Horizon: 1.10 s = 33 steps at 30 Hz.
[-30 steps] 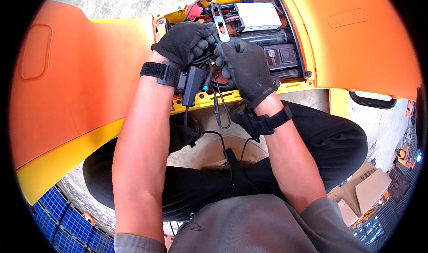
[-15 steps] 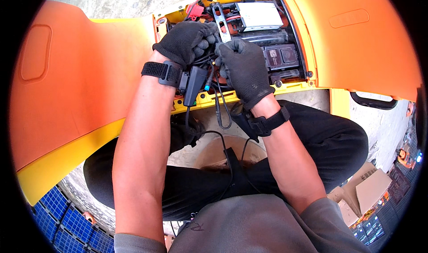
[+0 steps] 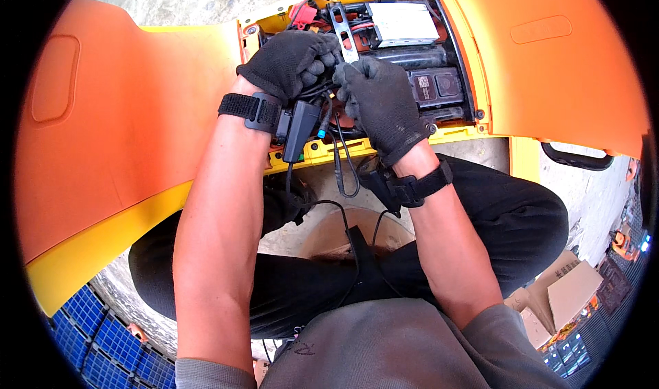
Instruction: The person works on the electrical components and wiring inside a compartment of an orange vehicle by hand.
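My left hand [image 3: 292,63], in a black knit glove, is closed over a bundle of black cables [image 3: 317,90] in an open compartment. My right hand [image 3: 383,104], gloved alike, pinches with curled fingers just beside the left one; what lies in the pinch is hidden. Between and below the hands hangs a cable end with a blue-tipped connector [image 3: 322,131]. A looped black cable [image 3: 349,191] droops over the yellow frame [image 3: 336,148]. Just beyond the fingers stands a slotted metal bracket [image 3: 343,32], next to a silver box [image 3: 403,24].
A black module [image 3: 436,87] and a red connector cover [image 3: 303,16] sit inside the compartment. Orange panels [image 3: 137,108] flank it. Black wrist-worn units with cables hang at both my wrists. Blue crates [image 3: 113,341] stand lower left, an open cardboard box [image 3: 566,293] lower right.
My right hand has shifted slightly to the right and its wrist has turned a little. My left hand stays nearly in place on the cables.
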Tool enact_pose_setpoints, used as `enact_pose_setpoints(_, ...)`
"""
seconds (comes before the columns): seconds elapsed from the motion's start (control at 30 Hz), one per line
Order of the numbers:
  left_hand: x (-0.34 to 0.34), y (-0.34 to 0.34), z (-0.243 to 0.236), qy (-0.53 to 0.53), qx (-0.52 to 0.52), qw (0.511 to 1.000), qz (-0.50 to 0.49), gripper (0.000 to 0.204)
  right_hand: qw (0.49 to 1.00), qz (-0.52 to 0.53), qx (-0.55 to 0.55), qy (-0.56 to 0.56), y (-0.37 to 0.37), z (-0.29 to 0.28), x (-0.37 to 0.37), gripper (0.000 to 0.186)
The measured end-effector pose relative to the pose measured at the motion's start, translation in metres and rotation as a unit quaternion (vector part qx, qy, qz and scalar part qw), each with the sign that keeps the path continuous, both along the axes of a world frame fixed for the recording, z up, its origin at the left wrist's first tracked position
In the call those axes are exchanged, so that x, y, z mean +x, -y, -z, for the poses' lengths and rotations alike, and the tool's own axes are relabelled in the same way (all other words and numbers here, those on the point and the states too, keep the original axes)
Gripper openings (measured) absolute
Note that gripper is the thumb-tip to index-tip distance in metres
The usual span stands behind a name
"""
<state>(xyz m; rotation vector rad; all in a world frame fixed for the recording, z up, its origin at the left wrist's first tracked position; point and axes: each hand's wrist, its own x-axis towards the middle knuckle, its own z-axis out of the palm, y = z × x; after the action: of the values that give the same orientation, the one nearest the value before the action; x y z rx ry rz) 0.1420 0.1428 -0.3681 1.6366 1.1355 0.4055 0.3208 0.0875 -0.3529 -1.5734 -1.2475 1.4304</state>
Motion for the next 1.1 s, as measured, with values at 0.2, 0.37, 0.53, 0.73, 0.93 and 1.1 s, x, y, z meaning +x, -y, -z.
enact_pose_setpoints(0.2,-0.003,0.000,0.001,-0.041,0.128,0.989,0.065,0.033,0.999,-0.010,0.021,0.032,-0.001,0.002,-0.001,0.032)
enact_pose_setpoints(0.37,-0.002,0.002,0.003,-0.047,0.115,0.991,0.047,0.033,1.000,-0.007,-0.001,0.028,0.000,0.002,0.000,0.032)
enact_pose_setpoints(0.53,-0.006,-0.001,0.016,-0.047,0.305,0.949,0.069,0.028,0.999,-0.006,0.027,0.044,0.000,0.011,-0.003,0.033)
enact_pose_setpoints(0.73,0.002,0.000,-0.002,0.081,-0.111,0.989,-0.059,0.024,0.998,-0.018,0.044,0.044,-0.001,0.009,-0.001,0.028)
enact_pose_setpoints(0.93,0.010,0.002,-0.015,0.182,-0.287,0.918,-0.204,0.029,0.994,-0.011,-0.084,-0.075,0.005,-0.021,0.008,0.015)
enact_pose_setpoints(1.1,0.007,-0.001,-0.011,0.129,-0.238,0.948,-0.165,0.032,0.980,0.014,-0.099,-0.174,0.007,-0.018,0.016,0.023)
